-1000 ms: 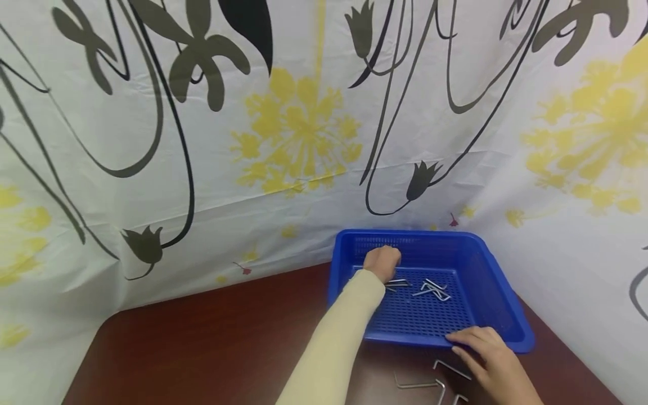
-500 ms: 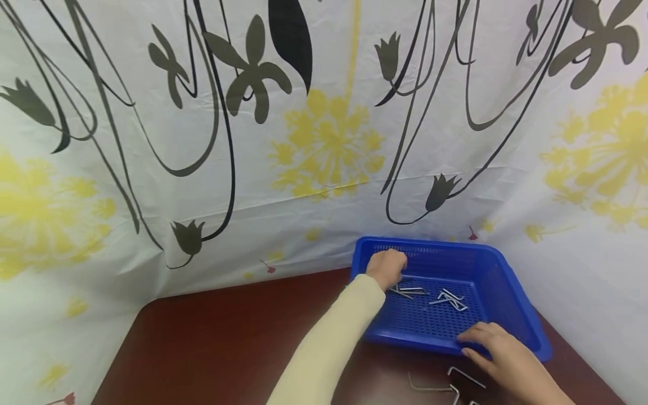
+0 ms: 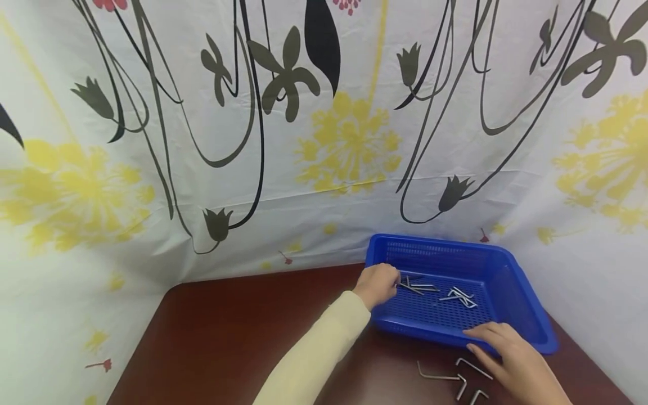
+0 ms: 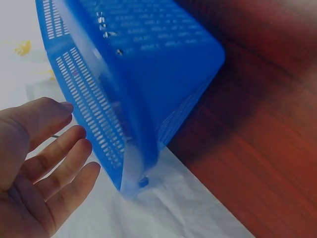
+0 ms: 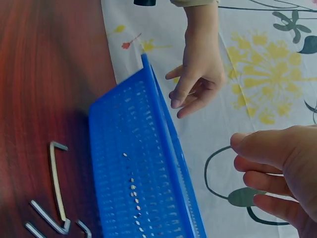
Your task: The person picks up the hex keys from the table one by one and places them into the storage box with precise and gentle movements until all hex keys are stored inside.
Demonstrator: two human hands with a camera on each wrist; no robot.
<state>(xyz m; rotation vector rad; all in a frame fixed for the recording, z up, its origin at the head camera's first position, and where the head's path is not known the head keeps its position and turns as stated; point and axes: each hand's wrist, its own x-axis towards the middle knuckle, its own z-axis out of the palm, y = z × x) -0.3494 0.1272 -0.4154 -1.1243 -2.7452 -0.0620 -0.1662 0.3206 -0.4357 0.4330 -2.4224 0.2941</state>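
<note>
A blue plastic basket (image 3: pixel 529 306) with slotted sides stands on the table. Inside lie silvery bent Allen keys, one cluster (image 3: pixel 458 297) near the middle and a second cluster (image 3: pixel 417 287) to its left. My left hand (image 3: pixel 377 284) is over the basket's left rim, beside the second cluster. In the left wrist view, the fingers of that left hand (image 4: pixel 54 163) are loosely bent with nothing between them. My right hand (image 3: pixel 513 357) is at the front rim, fingertips right by the edge. Its fingers hold nothing in the right wrist view, where the right hand (image 5: pixel 277 168) shows at the lower right.
In front of the basket several more Allen keys (image 3: pixel 473 368) lie on the dark red-brown table (image 3: pixel 243 332). A white patterned cloth (image 3: pixel 314 214) hangs behind and along the right side, close to the basket.
The head view has turned left, so the scene has shifted to the right. My left hand has drawn back from inside the basket to its left rim. My right hand stays at the front rim.
</note>
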